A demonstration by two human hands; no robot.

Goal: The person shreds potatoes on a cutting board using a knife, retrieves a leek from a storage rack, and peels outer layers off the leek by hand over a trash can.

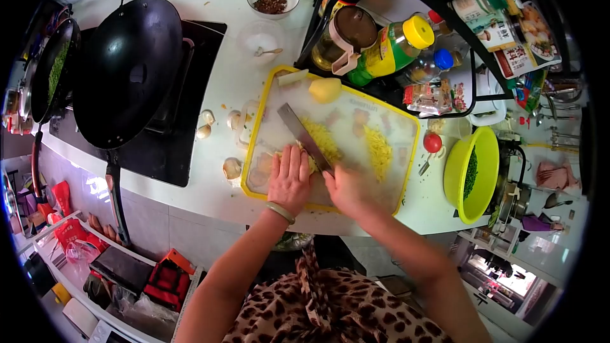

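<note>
My right hand (346, 187), slightly blurred, is closed around the handle of a kitchen knife (304, 136), whose broad blade points up and left across the cutting board (406, 162). My left hand (290, 181), a bangle at its wrist, presses with its fingers on pale yellow potato slices (311, 164) left of the blade, and mostly hides them. Shredded potato (323, 140) lies along the blade's right side. A second heap of potato shreds (379, 152) sits farther right. At the board's top edge rest a whole peeled potato (325, 90) and a pale stalk piece (292, 78).
Garlic bulbs (232, 168) lie left of the board. A wok (130, 70) stands on the black stove (206, 44). Behind the board is a rack with an oil bottle (394, 51). A green basin (454, 181) holds chopped greens; a bowl (292, 0) holds dried spices.
</note>
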